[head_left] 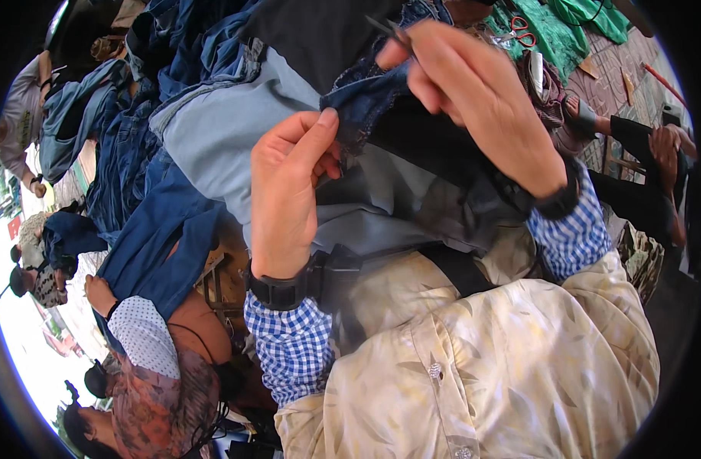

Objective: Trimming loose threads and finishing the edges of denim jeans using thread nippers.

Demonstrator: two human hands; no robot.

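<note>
My left hand (287, 172) pinches the edge of a dark blue denim piece (354, 103) with a frayed seam, between thumb and fingers. Up and to its right, my right hand (476, 99), slightly blurred, is closed on small dark scissors (385, 27), their tips pointing up-left above the denim. Light blue-grey cloth (232, 126) and black fabric (300, 27) lie beneath and behind the denim, across my lap.
Piles of jeans (117, 153) fill the left. Co-workers with cloth sit at left (144, 344) and stand or sit farther off (17, 122). At upper right are red-handled scissors (522, 30), green sheeting (572, 19) and another person's legs (626, 199).
</note>
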